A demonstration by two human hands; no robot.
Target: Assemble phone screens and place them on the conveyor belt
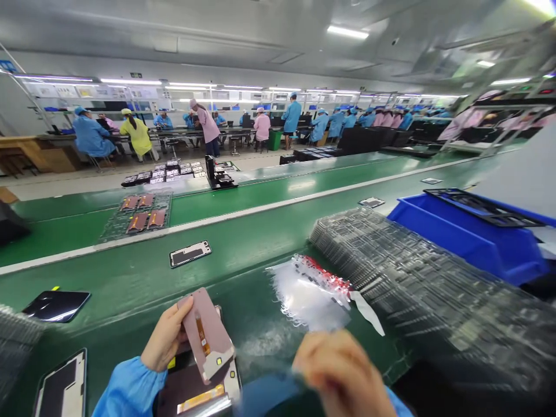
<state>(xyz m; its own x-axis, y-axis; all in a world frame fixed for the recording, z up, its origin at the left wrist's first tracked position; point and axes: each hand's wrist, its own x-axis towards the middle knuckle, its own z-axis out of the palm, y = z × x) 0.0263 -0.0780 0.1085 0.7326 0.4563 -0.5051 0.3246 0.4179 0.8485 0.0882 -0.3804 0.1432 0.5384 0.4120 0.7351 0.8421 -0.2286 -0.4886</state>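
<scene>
My left hand (167, 331) pinches the upper left edge of a pinkish-brown phone screen panel (212, 330), its back with an orange flex strip facing me. Below it lie more such panels (186, 385), partly covered by the held one. My right hand (341, 370), blurred by motion, is raised at the lower middle with its fingers curled. Blurred bluish film (273, 394) shows beside its fingertips; whether the hand grips it is unclear. Beyond this hand, a pile of clear film strips with red tabs (310, 289) rests on the green surface.
Stacked clear plastic trays (403, 278) and a blue bin (469, 237) stand at right. Phone frames (190, 253) and a dark phone screen (58, 305) lie on the green bench (247, 243). Further back, a tray holds several panels (138, 222). Several people work across the room.
</scene>
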